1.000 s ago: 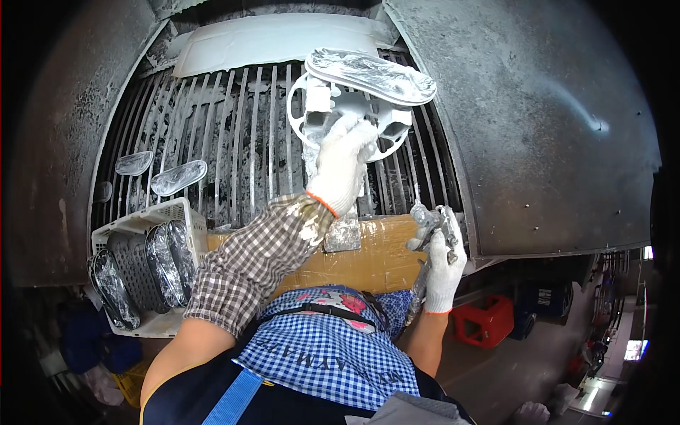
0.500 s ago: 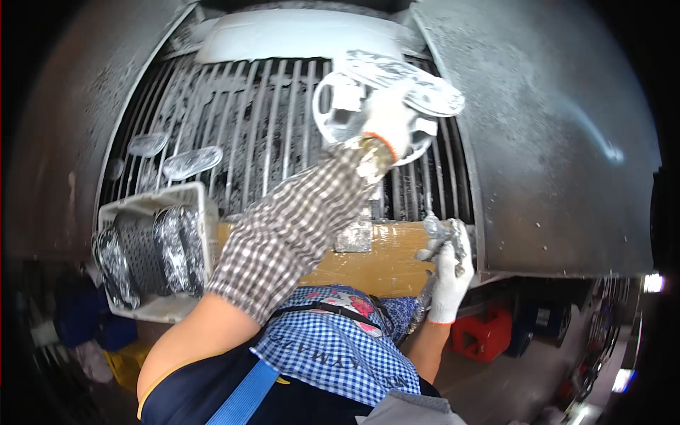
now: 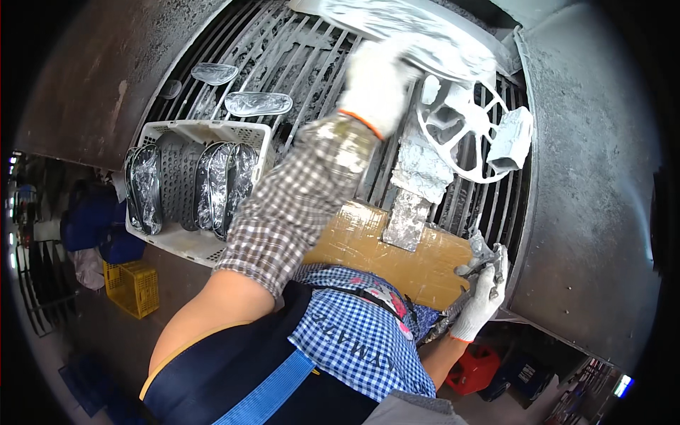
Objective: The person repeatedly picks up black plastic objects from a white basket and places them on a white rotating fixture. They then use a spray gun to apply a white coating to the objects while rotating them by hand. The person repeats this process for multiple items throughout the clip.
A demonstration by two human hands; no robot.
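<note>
My left hand [image 3: 377, 83], in a white glove with an orange cuff, reaches over the grille, blurred. Its fingers close on the near edge of a long, rounded, sole-shaped piece [image 3: 404, 32], silvery white and smeared by motion. Right of this hand stands a white-crusted spoked wheel [image 3: 476, 157] with blocks on it. My right hand [image 3: 489, 290], gloved in white, is low at the right, wrapped round a grey-caked spray gun [image 3: 480, 256]. Two plastic-wrapped sole-shaped pieces, a longer one [image 3: 258, 104] and a shorter one [image 3: 214, 73], lie on the bars at the left.
A white crate [image 3: 198, 244] at the left holds several wrapped soles [image 3: 145, 188]. Cardboard [image 3: 354, 237] covers the front edge, with a crusted metal strip [image 3: 407, 219] over it. Dusty metal walls [image 3: 588, 177] flank the grille. A yellow crate [image 3: 132, 287] and red container [image 3: 473, 368] sit below.
My left hand has drawn the sole-shaped piece off the spoked wheel, toward the back left. The view has swung, showing more of the crate. My right hand keeps hold of the spray gun.
</note>
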